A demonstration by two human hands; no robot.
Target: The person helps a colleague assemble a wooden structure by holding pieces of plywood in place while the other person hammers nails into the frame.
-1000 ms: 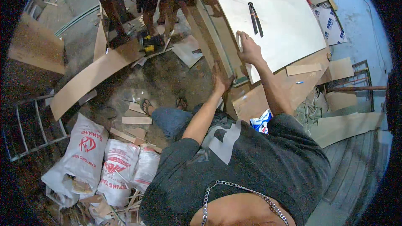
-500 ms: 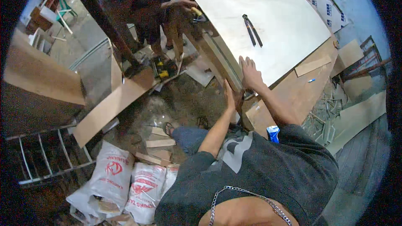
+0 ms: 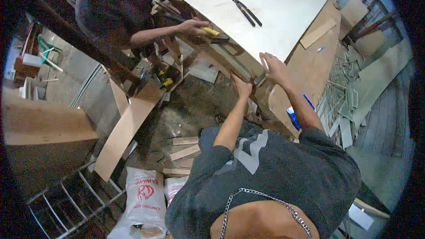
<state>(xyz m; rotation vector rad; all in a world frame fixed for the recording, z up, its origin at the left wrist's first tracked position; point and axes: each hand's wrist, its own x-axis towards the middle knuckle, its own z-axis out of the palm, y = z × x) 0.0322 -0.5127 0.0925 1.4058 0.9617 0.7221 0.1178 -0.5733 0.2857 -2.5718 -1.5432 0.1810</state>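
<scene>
A large white panel (image 3: pixel 283 4) lies on a wooden frame (image 3: pixel 230 62) in front of me. My right hand (image 3: pixel 275 69) has its fingers over the near corner of the panel, closed on its edge. Lower and to the left, my left hand (image 3: pixel 242 87) is closed around the near end of the frame, its fingertips partly hidden. Black-handled pincers (image 3: pixel 247 12) rest on the panel. Along the left edge, a co-worker's hand (image 3: pixel 193 27) holds a yellow-handled tool (image 3: pixel 213 32) against the frame; its exact kind is hard to make out.
Brown board (image 3: pixel 305 73) extends right of the panel, with a loose wood strip (image 3: pixel 318 34) on it. A long plank (image 3: pixel 128 132) leans at left above a metal ladder (image 3: pixel 75 194). White sacks (image 3: pixel 142 199) and wood offcuts (image 3: pixel 183 152) lie near my legs. Scrap strips (image 3: pixel 347 97) pile up at right.
The view has shifted, so the panel and pincers appear higher and farther left. My right hand has gone from lying on the panel to its corner. The co-worker's arm reaches farther along the frame.
</scene>
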